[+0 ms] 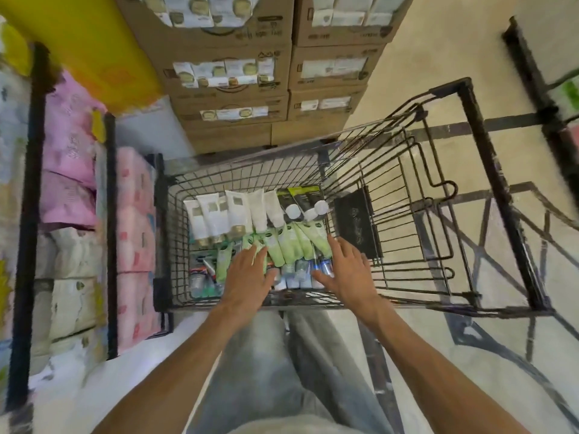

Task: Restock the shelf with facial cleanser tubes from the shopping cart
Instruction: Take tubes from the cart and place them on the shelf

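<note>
Down in the black wire shopping cart (166, 220), the pale green plastic cleanser tubes (291, 245) lie side by side in a slanted row, caps toward the person, likely packed flat so a batch can be gathered at once. Beyond them sits a row of white tubes with gold caps (216, 214), then dark tubes with white round caps (300, 203), and nearer the person some small bluish bottles (300, 270).

Both forearms reach straight down over the cart's near rim. The left hand (247, 274) lies palm-down with fingers spread and nearly straight, fingertips touching the left end of the green row; it grips nothing. The right hand (347, 267) is likewise flat and spread at the row's right end, thumb out toward the bluish bottles, holding nothing. The pose suggests they are bracketing the row to scoop it together.

Stacked brown cardboard cartons (232, 89) stand beyond the cart; a black-framed shelf of pink wrapped packs (69, 145) is to the left.
</note>
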Tool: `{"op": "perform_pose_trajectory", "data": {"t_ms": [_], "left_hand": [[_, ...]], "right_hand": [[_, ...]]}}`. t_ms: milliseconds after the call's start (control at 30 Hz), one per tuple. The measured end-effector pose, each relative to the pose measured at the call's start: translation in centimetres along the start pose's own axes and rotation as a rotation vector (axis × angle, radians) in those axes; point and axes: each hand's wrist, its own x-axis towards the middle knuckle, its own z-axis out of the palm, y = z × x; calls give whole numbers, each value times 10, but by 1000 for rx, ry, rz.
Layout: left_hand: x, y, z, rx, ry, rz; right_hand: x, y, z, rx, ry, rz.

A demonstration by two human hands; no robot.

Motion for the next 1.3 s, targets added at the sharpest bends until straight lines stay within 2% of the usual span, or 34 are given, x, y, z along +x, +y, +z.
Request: {"op": "perform_pose_trajectory", "data": {"t_ms": [233, 467, 633, 900, 1033, 1133, 1300], "left_hand": [[52, -16, 41, -32, -73, -94], [108, -22, 103, -128, -106, -111], [135, -18, 133, -275, -59, -152], [157, -26, 165, -335, 17, -103], [160, -20, 163, -343, 58, -88], [167, -13, 161, -396, 53, -91], [177, 3, 161, -511, 17, -103]], "right_hand": [[61, 23, 45, 6, -112, 16], [116, 55, 107, 7, -185, 82], [155, 70, 148, 45, -224, 123], [204, 73, 178, 56, -201, 239], [211, 75, 188, 0, -290, 290], [211, 83, 195, 96, -279, 343], [207, 87, 183, 396, -348, 453]]}}
